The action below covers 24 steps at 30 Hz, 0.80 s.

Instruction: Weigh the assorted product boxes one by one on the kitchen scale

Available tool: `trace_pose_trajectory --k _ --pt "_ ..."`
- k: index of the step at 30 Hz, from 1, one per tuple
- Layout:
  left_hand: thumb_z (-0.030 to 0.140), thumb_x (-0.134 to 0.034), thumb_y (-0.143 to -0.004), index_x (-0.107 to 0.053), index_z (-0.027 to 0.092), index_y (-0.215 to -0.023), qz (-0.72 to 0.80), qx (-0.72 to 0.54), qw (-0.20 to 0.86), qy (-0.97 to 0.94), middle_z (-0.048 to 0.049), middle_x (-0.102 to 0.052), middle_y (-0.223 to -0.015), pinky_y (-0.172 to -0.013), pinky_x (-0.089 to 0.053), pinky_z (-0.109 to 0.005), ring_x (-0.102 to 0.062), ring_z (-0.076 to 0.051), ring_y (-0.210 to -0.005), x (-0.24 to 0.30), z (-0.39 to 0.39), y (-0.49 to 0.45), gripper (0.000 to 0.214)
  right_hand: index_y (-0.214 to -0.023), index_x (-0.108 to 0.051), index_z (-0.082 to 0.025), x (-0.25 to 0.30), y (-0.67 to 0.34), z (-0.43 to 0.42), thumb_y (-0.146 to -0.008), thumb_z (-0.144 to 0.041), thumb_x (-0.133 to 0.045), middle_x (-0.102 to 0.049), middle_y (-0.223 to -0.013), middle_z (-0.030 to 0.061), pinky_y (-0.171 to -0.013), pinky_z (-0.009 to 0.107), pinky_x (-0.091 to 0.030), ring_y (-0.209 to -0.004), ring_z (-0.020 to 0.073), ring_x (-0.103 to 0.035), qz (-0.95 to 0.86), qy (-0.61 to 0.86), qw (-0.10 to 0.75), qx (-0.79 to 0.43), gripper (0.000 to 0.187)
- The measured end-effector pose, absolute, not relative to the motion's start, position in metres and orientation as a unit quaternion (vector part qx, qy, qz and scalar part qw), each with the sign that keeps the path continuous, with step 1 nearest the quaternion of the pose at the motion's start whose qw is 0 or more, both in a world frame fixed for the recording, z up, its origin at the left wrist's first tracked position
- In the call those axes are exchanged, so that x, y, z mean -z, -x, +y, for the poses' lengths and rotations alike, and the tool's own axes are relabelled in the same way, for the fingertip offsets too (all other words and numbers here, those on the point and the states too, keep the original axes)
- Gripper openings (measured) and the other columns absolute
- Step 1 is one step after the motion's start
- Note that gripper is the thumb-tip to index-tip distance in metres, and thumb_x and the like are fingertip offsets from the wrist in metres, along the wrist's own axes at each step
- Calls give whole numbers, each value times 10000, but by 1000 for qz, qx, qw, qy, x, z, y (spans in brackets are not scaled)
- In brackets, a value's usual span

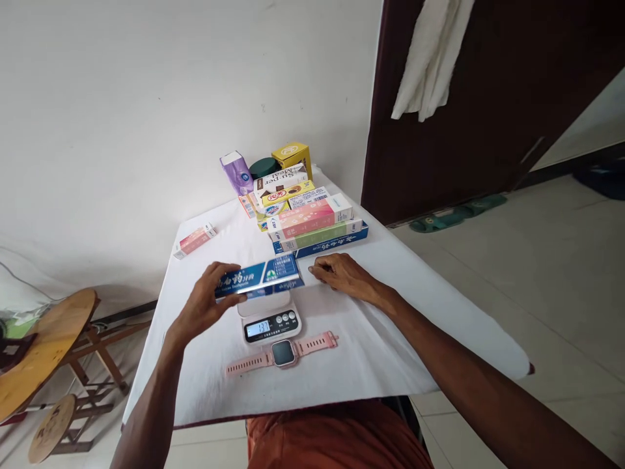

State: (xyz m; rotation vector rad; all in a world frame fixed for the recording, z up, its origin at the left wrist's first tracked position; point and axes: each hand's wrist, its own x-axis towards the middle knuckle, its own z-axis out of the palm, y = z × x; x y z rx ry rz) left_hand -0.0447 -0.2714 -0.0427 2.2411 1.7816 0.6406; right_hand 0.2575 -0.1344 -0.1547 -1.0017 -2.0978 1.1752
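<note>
My left hand (208, 296) grips the left end of a blue toothpaste box (263, 275), thumb below and fingers above. The box is over the back of a small white digital kitchen scale (269, 324) and hides part of its pan; whether they touch I cannot tell. The lit display seems to read 137. My right hand (342, 272) is just right of the box, apart from it, with fingers curled in and nothing visible in them. In front of the scale lies a pink-strapped smartwatch (283, 352), its screen dark.
Behind the hands are stacked boxes: a pink box (312, 218), a green box (327, 233) and another blue box (332, 241). Farther back stand a yellow box (293, 155) and a purple pack (237, 172). A small pink-white box (195, 240) lies left on the white-covered table (390, 312).
</note>
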Motion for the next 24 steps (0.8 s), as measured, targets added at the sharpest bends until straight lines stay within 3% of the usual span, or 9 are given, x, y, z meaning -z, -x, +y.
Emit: trace_pose_trajectory --k 4,7,15,24 --pt "521 -757 -929 -670 243 -1297 575 -256 26 -776 -73 -697 -1171 -908 -557 -376 -670 -242 -1059 -1 -232 36 470 -639 -449 -232 157 -258 -133 -926 -534 -505 -560 -656 15 -598 295 -351 -643 159 -488 -775 372 267 -436 421" --pt "515 -767 -908 -679 212 -1269 566 -265 -22 -781 -86 -692 -1170 -904 -554 -369 -663 -237 -1041 -15 -172 25 480 -634 -464 -231 159 -257 -134 -919 -517 -511 -566 -653 15 -597 294 -360 -636 158 -492 -770 381 265 -438 406" --pt "519 -717 -914 -674 177 -1227 590 -209 -14 -780 -133 -676 -1194 -996 -509 -482 -624 -294 -1102 18 -28 -1 465 -630 -469 -230 157 -256 -135 -925 -512 -475 -572 -633 18 -574 291 -357 -612 156 -511 -775 385 258 -430 408" --pt "696 -702 -909 -615 210 -1429 592 -245 -63 -765 -175 -602 -1368 -1092 -450 -543 -550 -380 -1311 41 -44 10 718 -631 -422 -243 154 -258 -137 -933 -545 -477 -525 -604 -2 -583 300 -358 -580 151 -504 -783 385 241 -424 431"
